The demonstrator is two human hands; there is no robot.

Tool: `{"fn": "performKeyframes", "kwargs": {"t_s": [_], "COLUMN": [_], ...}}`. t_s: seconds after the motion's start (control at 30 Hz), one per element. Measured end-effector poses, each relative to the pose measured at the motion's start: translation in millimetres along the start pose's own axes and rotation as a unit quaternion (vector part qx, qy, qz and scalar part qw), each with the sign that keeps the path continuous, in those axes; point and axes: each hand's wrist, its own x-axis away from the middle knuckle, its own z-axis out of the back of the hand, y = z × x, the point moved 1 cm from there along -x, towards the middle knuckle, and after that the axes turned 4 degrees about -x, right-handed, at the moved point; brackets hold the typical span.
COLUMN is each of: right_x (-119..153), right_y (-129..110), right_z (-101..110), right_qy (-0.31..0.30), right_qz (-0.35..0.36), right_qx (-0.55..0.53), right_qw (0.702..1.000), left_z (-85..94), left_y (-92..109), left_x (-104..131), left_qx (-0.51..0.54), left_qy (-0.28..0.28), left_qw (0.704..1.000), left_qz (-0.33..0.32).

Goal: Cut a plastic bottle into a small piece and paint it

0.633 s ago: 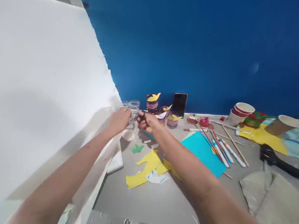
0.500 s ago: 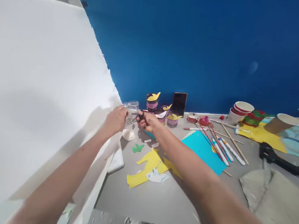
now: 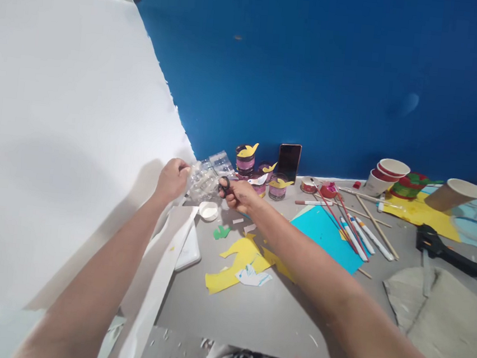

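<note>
Clear, crinkly plastic packaging (image 3: 205, 177) hangs between both hands above the desk's far left corner, near the blue wall (image 3: 337, 70). The left hand (image 3: 172, 179) pinches its edge closed, while the right hand (image 3: 240, 195) is wrapped around black scissors (image 3: 223, 186) pointed at the sheet. Cutting cleanly probably calls for keeping the plastic taut and feeding the blades slowly, clear of the pinching fingers. Decorated jars (image 3: 260, 172) stand just behind; a white lid (image 3: 209, 210) lies below.
</note>
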Motion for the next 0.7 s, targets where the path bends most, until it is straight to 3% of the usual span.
{"fn": "performKeyframes", "kwargs": {"t_s": [0.13,0.33,0.53,0.7], "right_x": [18,38,20,-5], "right_y": [12,21,10,15], "right_z": [5,6,-4,-11], "right_qy": [0.022,-0.005,0.021,0.016], "right_qz": [0.058,0.09,0.097,0.119], "right_qx": [0.102,0.278,0.377,0.435], "right_qw": [0.993,0.956,0.921,0.892], "left_z": [-6.9,-12.7,-15.0,-18.3], "left_y": [6,19,33,36], "left_x": [-11,-21,-22,-23], "left_qx": [0.007,-0.011,-0.034,-0.035], "left_qy": [-0.001,-0.01,-0.037,-0.057], "left_qw": [0.999,0.998,0.996,0.995], "left_qz": [0.044,0.067,0.071,0.074]}}
